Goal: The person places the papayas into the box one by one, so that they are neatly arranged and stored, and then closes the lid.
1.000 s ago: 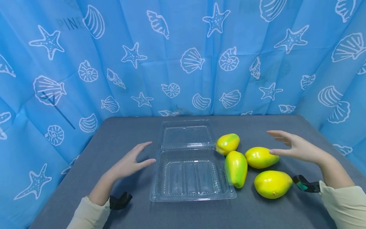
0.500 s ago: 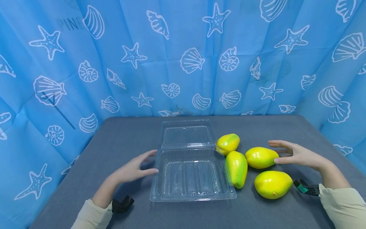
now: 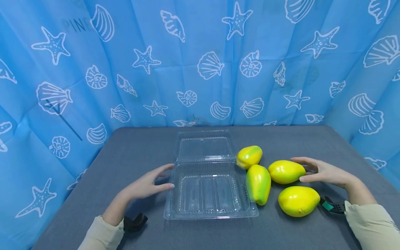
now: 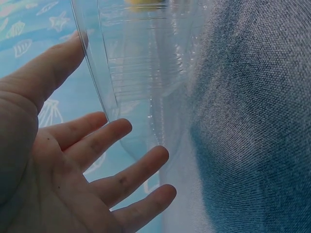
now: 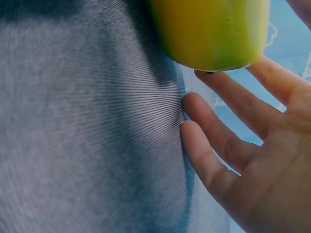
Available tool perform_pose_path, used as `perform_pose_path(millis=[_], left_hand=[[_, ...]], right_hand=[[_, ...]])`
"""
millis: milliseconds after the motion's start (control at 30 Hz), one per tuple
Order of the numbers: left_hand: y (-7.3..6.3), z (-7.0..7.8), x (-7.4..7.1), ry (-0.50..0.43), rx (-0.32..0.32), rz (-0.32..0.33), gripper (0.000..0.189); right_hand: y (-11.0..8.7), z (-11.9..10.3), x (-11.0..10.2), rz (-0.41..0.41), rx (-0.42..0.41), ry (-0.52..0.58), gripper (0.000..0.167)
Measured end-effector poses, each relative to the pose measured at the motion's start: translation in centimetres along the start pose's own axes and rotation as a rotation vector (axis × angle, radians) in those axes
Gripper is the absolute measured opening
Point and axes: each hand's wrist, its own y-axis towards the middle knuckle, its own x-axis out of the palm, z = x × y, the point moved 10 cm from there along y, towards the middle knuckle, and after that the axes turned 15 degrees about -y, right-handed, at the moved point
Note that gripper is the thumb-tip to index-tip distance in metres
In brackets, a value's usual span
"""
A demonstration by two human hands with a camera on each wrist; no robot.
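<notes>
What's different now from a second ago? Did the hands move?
Yes! The right hand came down to the end of a yellow fruit. The left hand moved down and across to the clear box's left edge. I can't see either gripping anything. The box and all the fruit stayed put.

Left hand (image 4: 58,170) at lower left, fingers spread, thumb tip at the edge of a clear plastic container (image 4: 133,56) at upper centre, yellow object (image 4: 146,6) cut off at top, shell-printed blue curtain (image 4: 36,22) at left, grey woven cloth (image 4: 257,92) filling the right.
</notes>
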Motion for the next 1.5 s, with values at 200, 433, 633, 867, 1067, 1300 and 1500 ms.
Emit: perform_pose_path(millis=[200,433,633,867,1067,1300,1500], left_hand=[[0.0,0.1,0.0,0.005,0.018,-0.013,0.07],[-0.1,0.1,0.0,-0.006,0.029,-0.02,0.07],[0.1,-0.4,0.0,-0.024,0.005,-0.006,0.071],[0.0,-0.3,0.0,-0.025,0.02,-0.019,0.07],[0.1,-0.4,0.0,-0.04,0.014,-0.016,0.071],[0.0,-0.1,0.0,-0.028,0.031,-0.024,0.071],[0.0,-0.2,0.0,-0.037,0.021,-0.018,0.071]], right_hand=[[0.1,0.5,0.3,-0.007,0.031,-0.003,0.066],[0.2,0.5,0.3,0.003,0.046,-0.026,0.067],[0.2,0.6,0.1,0.015,0.061,-0.025,0.065],[0.0,0.3,-0.3,0.05,0.061,-0.047,0.06],[-0.4,0.1,-1.3,0.105,0.076,-0.086,0.055],[-1.2,-0.4,-3.0,0.183,0.09,-0.154,0.052],[-2.0,-1.8,-5.0,0.276,0.064,-0.168,0.049]])
